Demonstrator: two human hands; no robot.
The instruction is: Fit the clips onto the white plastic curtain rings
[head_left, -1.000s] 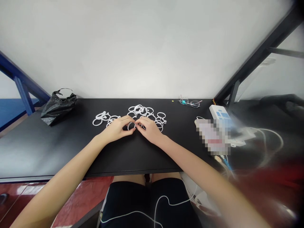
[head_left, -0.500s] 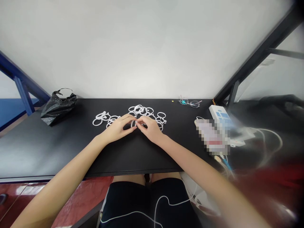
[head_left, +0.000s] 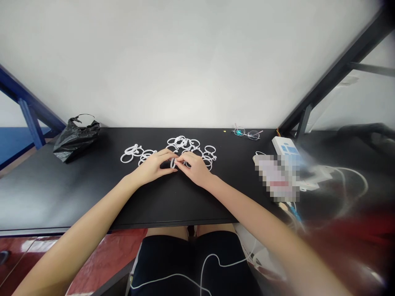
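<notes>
A white curtain ring (head_left: 172, 163) stands nearly edge-on between my two hands, just above the black tabletop. My left hand (head_left: 156, 165) curls round it from the left, with thumb and fingers on its rim. From the right, the thumb and forefinger of my right hand (head_left: 194, 167) pinch the same ring. The fingertips of both hands almost meet and hide part of it. Behind the hands lies a loose heap of white curtain rings (head_left: 180, 142), several with small eyelets. More rings (head_left: 131, 153) lie to the left, and others (head_left: 210, 156) beside my right hand.
A black plastic bag (head_left: 77, 137) sits at the back left of the table (head_left: 148, 205). Eyeglasses (head_left: 247, 133) lie near the wall. To the right are a pixelated phone (head_left: 274, 176), a white power strip (head_left: 286, 150) and cables (head_left: 354, 170). A white cord (head_left: 173, 276) crosses my lap.
My right fingertips have shifted slightly at the ring, and my left thumb has dropped a little away from them. The ring now shows more edge-on. The other things lie as before.
</notes>
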